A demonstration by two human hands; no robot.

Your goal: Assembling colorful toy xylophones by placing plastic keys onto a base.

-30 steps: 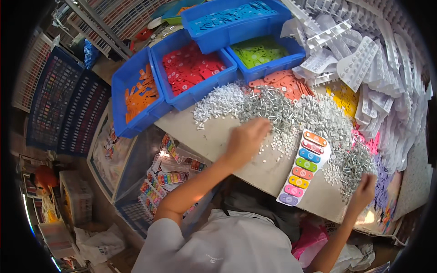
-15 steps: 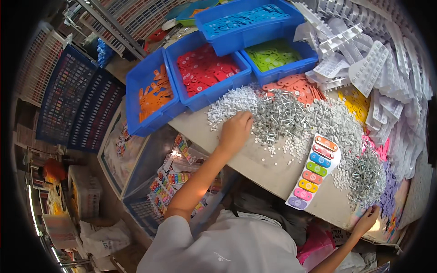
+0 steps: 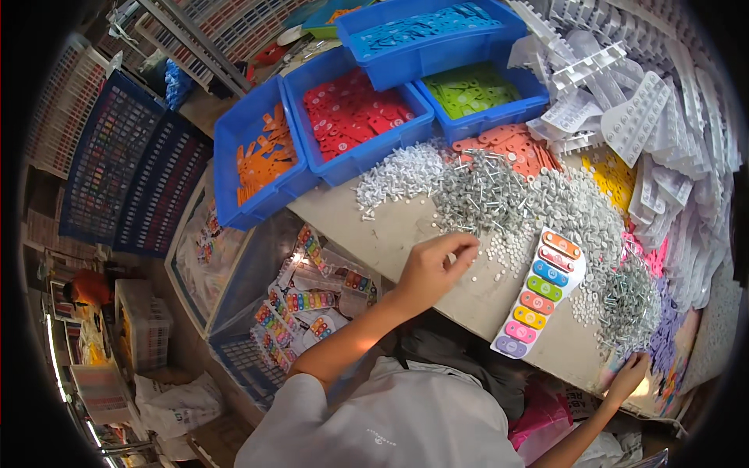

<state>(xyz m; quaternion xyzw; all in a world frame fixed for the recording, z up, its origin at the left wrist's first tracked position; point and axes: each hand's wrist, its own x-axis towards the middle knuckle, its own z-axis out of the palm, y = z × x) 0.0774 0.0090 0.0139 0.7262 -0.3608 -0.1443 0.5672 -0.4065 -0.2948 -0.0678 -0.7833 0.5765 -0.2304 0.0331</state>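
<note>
My left hand [image 3: 439, 269] is over the table's front edge, thumb and fingers pinched together. Whatever is between the fingertips is too small to make out. To its right lies a toy xylophone [image 3: 538, 295], a white tapered base with a row of coloured bars. My right hand [image 3: 627, 377] rests at the table edge on the right, by a pile of small screws [image 3: 629, 306] and purple bars [image 3: 663, 335]. Its fingers are drawn together, and what they hold is hidden. Beyond my left hand spread white plastic pegs [image 3: 402, 178], longer metal screws [image 3: 480, 191] and small white washers [image 3: 507, 253].
Blue bins hold orange bars [image 3: 269, 160], red bars [image 3: 351, 113], green bars [image 3: 472, 90] and light-blue bars [image 3: 425, 30]. White plastic bases [image 3: 663, 125] are stacked at the right. Left of the table, a crate [image 3: 238, 355] holds finished xylophones and printed cards.
My left hand has left the white pegs and come nearer and to the right, toward the xylophone. My right hand stays in nearly the same place.
</note>
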